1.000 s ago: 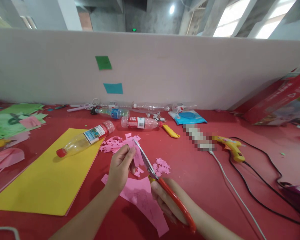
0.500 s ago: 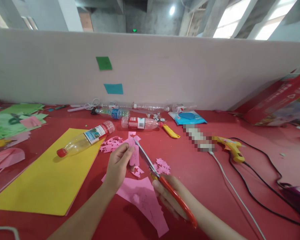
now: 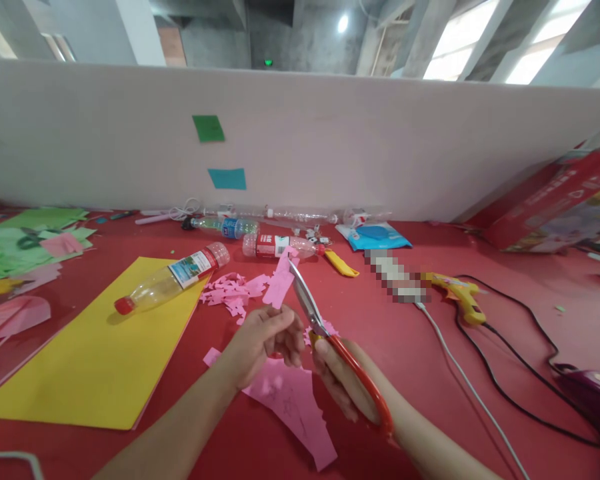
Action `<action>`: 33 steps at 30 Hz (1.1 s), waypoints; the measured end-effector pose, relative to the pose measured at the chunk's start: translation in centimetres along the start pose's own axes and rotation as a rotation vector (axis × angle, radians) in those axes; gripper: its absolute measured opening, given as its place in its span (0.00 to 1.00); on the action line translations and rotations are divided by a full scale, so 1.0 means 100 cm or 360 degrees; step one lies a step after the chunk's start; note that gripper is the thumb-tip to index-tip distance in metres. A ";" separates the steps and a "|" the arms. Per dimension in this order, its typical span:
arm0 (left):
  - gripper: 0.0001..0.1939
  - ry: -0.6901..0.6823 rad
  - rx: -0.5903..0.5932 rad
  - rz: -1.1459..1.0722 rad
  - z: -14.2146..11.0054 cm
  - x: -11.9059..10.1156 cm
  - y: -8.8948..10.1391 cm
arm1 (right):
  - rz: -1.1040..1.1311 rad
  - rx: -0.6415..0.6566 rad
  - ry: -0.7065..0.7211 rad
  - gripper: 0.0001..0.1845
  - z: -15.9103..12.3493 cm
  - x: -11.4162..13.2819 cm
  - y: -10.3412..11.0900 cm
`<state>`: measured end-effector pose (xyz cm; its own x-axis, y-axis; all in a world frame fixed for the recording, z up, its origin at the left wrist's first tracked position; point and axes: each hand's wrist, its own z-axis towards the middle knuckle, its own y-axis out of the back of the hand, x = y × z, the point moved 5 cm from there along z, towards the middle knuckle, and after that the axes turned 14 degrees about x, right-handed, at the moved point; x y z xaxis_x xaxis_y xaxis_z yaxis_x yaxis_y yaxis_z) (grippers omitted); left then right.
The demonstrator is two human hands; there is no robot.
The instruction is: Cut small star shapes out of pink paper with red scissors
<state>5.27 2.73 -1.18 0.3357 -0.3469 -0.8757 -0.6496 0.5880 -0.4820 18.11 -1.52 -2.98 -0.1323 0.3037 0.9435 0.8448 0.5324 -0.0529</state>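
My left hand (image 3: 265,340) has its fingers curled and pinches the lower end of a narrow pink paper strip (image 3: 280,283), which stands up above the fingertips. In my right hand (image 3: 347,380) are scissors (image 3: 357,373) with red handles, their blades nearly closed and pointing up and left. The blade tips lie by the strip's upper right edge. A larger pink paper sheet (image 3: 295,403) with faint star outlines lies below both hands. Left of the strip is a heap of pink paper scraps (image 3: 233,290). Small pink stars (image 3: 330,328) are partly hidden behind the scissors.
Yellow paper (image 3: 95,360) lies at left, with a plastic bottle (image 3: 155,283) across it. More bottles (image 3: 275,245) lie along the white partition. A yellow cutter (image 3: 341,263), a blue wipes pack (image 3: 377,235) and a corded glue gun (image 3: 457,293) are at right.
My left hand has shifted down and right, and the strip now sticks up above it, turned and nearer the blade tips. The scissors have moved slightly right.
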 end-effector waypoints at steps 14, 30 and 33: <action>0.13 -0.0631 -0.0767 0.0253 -0.013 -0.018 0.028 | -0.0138 0.0101 -0.0025 0.30 -0.002 0.002 -0.014; 0.13 -0.0599 -0.0801 0.0425 -0.015 -0.026 0.030 | -0.0291 0.0281 -0.0021 0.33 -0.006 0.001 -0.012; 0.12 -0.0595 -0.0787 0.0425 -0.015 -0.026 0.030 | -0.0300 0.0300 0.0005 0.33 -0.006 0.003 -0.012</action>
<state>1.40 4.27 -0.35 0.2761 0.0923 -0.9567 -0.9490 0.1838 -0.2562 17.35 -2.57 -2.48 -0.2764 0.1831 0.9434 0.6940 0.7171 0.0642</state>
